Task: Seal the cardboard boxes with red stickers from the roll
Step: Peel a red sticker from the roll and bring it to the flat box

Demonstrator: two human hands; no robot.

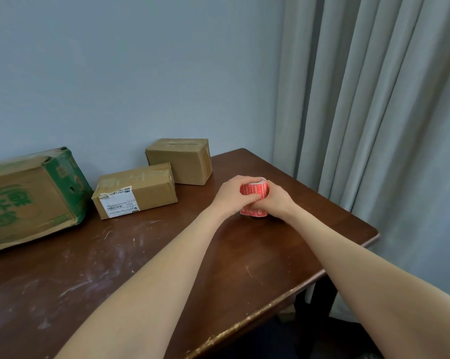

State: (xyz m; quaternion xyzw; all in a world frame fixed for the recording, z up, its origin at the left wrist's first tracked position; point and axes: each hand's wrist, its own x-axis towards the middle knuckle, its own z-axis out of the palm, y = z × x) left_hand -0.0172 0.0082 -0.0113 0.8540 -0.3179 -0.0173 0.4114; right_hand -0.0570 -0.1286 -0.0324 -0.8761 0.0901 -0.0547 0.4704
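Scuffed brown table (89,268) against blue wall (115,73), curtain (374,99) at right. Near its far right edge, my left hand (233,195) and right hand (279,200) clasp the roll (255,189) between them.

The tabletop (166,255) is dark varnished wood with a faint gloss, scuffed whitish and chipped along its near edge. At its far edge, the large box (24,198), middle box (151,186) and small box (185,161) are matt brown cardboard. The middle one bears a white paper label (119,202). The sticker roll (255,189) is red printed paper, and the curtain (374,99) is matt grey cloth.
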